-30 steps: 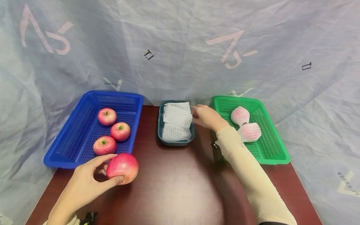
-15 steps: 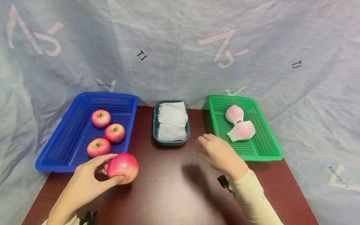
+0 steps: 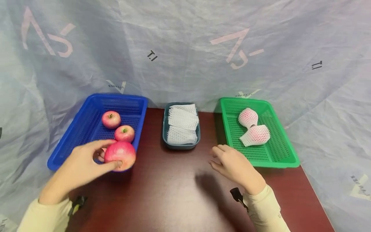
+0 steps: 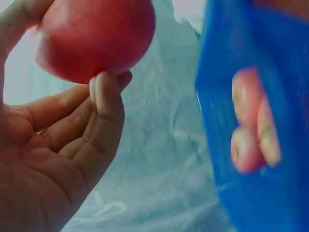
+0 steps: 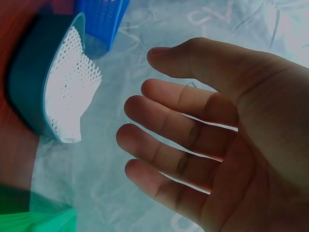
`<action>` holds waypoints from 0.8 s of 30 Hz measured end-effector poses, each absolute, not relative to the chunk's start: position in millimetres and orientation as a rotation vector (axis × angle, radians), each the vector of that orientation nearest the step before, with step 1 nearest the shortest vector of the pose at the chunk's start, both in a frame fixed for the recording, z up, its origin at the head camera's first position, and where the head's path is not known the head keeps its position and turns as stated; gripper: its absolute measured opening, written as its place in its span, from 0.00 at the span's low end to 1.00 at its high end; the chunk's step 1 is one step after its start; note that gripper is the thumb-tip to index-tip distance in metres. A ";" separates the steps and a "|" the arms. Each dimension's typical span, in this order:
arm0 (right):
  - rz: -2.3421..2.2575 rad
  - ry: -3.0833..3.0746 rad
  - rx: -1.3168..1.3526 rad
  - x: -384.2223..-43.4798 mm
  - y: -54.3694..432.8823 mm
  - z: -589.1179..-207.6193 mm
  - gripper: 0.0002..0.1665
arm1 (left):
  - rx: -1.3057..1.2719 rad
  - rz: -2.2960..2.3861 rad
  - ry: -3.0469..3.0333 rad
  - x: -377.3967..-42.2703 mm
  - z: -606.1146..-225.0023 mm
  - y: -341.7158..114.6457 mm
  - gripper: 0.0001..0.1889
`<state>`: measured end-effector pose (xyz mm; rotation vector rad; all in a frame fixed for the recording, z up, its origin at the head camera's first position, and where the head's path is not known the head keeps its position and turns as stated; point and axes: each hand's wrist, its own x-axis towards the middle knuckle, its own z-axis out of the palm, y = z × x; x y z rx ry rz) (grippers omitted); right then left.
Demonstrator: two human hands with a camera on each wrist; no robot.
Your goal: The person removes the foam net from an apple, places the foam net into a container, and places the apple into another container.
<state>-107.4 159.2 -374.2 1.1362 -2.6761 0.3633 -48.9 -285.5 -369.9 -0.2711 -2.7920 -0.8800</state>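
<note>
My left hand (image 3: 82, 166) holds a large red apple (image 3: 120, 156) between thumb and fingers, over the near right corner of the blue basket (image 3: 68, 135). In the left wrist view the same apple (image 4: 99, 36) rests against the fingertips. Inside the basket lie an apple (image 3: 111, 119) and another apple (image 3: 124, 133); a third apple is mostly hidden behind the held one, though the left wrist view shows all three. My right hand (image 3: 237, 166) hovers above the table, left of the green basket's near side. Its fingers (image 5: 164, 145) are loosely extended, with nothing in them.
A small dark teal tub (image 3: 181, 147) at the back middle holds white foam net sleeves (image 3: 182, 124). The green basket (image 3: 282, 145) on the right contains two fruits in foam nets (image 3: 258, 134). Behind the brown table (image 3: 171, 190) hangs a grey cloth (image 3: 185, 51).
My right hand has drawn back from the tub toward me and holds nothing. Lately my left hand has shifted the apple slightly left and up, toward the blue basket.
</note>
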 end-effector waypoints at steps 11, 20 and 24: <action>0.377 -2.755 1.040 -104.5 179.6 -380.9 0.12 | -0.248 -0.546 -3.033 -156.5 -357.6 -348.1 0.37; 0.372 -2.836 0.953 -98.7 192.2 -379.1 0.12 | -0.236 -0.486 -3.203 -244.4 -374.4 -322.2 0.31; 0.369 -2.905 0.887 -93.7 198.4 -377.5 0.12 | -0.199 -0.417 -3.302 -260.9 -382.9 -318.0 0.28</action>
